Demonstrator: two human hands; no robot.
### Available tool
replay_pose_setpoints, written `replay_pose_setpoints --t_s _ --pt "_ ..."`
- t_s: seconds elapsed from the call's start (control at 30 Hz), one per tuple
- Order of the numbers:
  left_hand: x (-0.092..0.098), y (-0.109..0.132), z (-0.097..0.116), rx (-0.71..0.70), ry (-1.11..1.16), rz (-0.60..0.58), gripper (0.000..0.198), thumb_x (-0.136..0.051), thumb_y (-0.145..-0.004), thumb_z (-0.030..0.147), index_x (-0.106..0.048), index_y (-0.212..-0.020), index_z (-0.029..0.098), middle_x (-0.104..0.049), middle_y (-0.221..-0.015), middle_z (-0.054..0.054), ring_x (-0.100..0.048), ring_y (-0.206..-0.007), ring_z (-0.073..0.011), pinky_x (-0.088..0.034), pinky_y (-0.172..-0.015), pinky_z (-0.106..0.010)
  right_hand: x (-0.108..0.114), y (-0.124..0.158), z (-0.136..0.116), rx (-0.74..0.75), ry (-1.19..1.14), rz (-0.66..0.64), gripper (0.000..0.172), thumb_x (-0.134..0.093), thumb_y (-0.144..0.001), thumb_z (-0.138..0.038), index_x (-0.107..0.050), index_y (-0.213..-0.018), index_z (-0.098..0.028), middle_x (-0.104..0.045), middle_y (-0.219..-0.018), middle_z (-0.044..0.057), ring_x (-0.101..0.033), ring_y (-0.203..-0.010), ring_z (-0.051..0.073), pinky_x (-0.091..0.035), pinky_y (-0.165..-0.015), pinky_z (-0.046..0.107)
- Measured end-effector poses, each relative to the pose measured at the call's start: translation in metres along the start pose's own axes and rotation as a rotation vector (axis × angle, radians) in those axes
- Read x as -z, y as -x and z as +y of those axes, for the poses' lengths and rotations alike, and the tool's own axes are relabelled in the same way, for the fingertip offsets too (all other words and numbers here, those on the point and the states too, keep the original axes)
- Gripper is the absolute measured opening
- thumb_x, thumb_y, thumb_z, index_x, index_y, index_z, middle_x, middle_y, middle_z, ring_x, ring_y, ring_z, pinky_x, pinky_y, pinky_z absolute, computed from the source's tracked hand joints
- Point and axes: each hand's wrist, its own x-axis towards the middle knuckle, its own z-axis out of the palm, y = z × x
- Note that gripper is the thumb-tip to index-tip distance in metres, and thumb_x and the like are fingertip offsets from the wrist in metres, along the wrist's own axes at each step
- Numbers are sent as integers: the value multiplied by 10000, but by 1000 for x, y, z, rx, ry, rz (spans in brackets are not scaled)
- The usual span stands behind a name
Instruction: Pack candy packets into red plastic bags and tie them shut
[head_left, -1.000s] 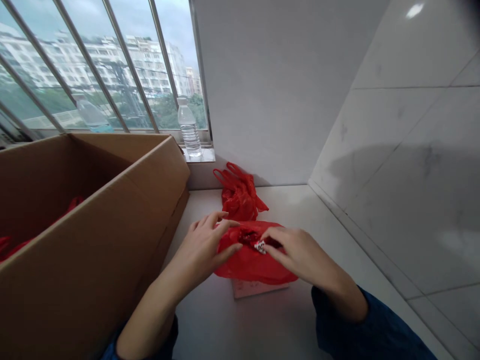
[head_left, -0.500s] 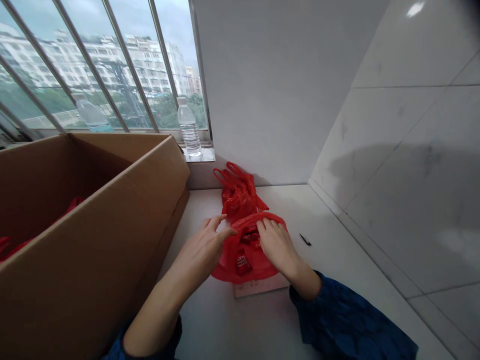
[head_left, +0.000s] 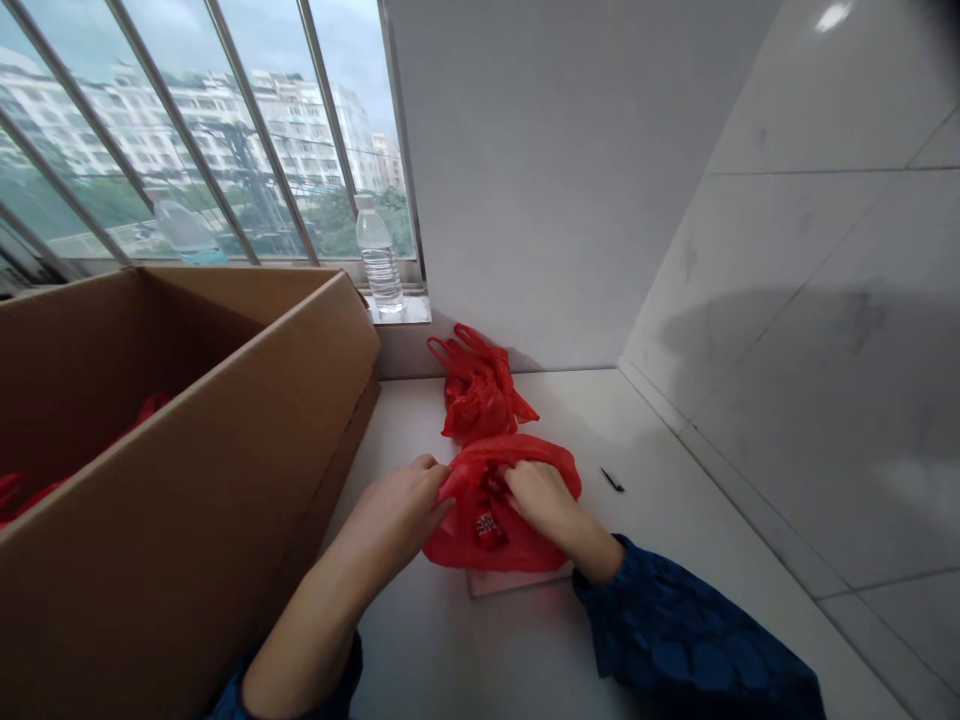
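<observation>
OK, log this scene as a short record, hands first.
Left hand: at the left rim of the open red bag; grip unclear
Right hand: in the bag's opening
Visible inside: red packet, white markings
Behind: second red bag, handles up
Underneath: pale flat item, mostly covered
Left side: open cardboard box
Right side: small dark item
Windowsill: clear bottle, upright

The person's left hand (head_left: 405,508) is resting at the red bag's (head_left: 517,550) left rim, its fingers curving and thumb pointing bagward. The bare left forearm (head_left: 311,615) is slanting up from left below the bag. The right hand (head_left: 544,497) is lying inside the bag's mouth, fingertips hiding, its sleeved forearm (head_left: 675,630) sloping from right below the bag.
</observation>
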Motion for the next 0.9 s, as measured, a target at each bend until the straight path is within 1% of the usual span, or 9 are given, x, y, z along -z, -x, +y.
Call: replay_pose_setpoints --t_s 0.07,0.13,0.17,0.23,0.33,0.43,0.57,0.73,0.9 --pt "1 0 -1 -20 -13 6 225 -515 -939 252 -682 -1083 210 -673 -1085 -94 -687 -934 -241 -504 -774 -304 3 3 5 47 -23 -14 224 -530 -919 -153 -710 -1045 -195 -740 -1061 85 -699 -954 222 -479 -734 274" --pt "2 1 -1 -34 -24 25 260 -497 -956 271 -646 -1160 208 -645 -1159 -101 -678 -956 -248 -506 -774 -320 6 8 10 68 -35 -32 185 -564 -901 -160 -721 -983 -215 -742 -1058 54 -691 -992 207 -475 -769 253" --pt "3 2 1 -34 -26 40 276 -490 -963 281 -628 -1192 211 -626 -1199 -103 -676 -954 -247 -507 -768 -326 7 10 12 57 -33 -40 178 -562 -901 -152 -725 -946 -206 -747 -1036 58 -694 -986 209 -475 -771 254" --pt "7 5 5 -35 -30 65 300 -475 -973 300 -598 -1235 225 -590 -1264 -98 -677 -909 -235 -508 -737 -330 9 13 15 -8 -12 -47 216 -521 -911 -107 -728 -900 -167 -753 -983 101 -710 -945 233 -483 -749 278" --pt "12 9 13 -52 -30 84 309 -456 -980 307 -585 -1253 241 -559 -1307 -88 -682 -853 -218 -510 -708 -330 12 16 15 -134 34 -29 299 -440 -898 -7 -718 -947 -105 -747 -949 175 -725 -898 282 -494 -704 323" --pt "14 12 19 -88 -34 102 332 -448 -986 315 -568 -1286 241 -549 -1327 -93 -684 -835 -213 -510 -692 -327 15 17 13 -193 63 3 329 -421 -877 31 -706 -993 -84 -743 -959 202 -726 -901 309 -504 -711 354" --pt "13 12 21 -140 -38 135 376 -445 -995 356 -539 -1340 241 -551 -1339 -100 -683 -849 -215 -513 -700 -332 18 13 13 -163 64 17 299 -446 -913 -27 -722 -994 -109 -758 -923 178 -726 -895 281 -502 -802 366" --pt "12 10 23 -117 -51 113 376 -467 -990 334 -539 -1345 232 -552 -1355 -102 -681 -872 -220 -516 -727 -332 9 0 18 -145 43 -7 304 -458 -927 -69 -738 -1017 -151 -767 -918 147 -732 -849 248 -507 -730 308" --pt "11 9 21 -104 -47 86 360 -471 -989 307 -546 -1331 224 -551 -1356 -104 -683 -849 -214 -516 -729 -339 4 -4 27 -137 39 -16 320 -462 -916 -61 -714 -1094 -146 -756 -1001 160 -724 -926 256 -501 -771 308"
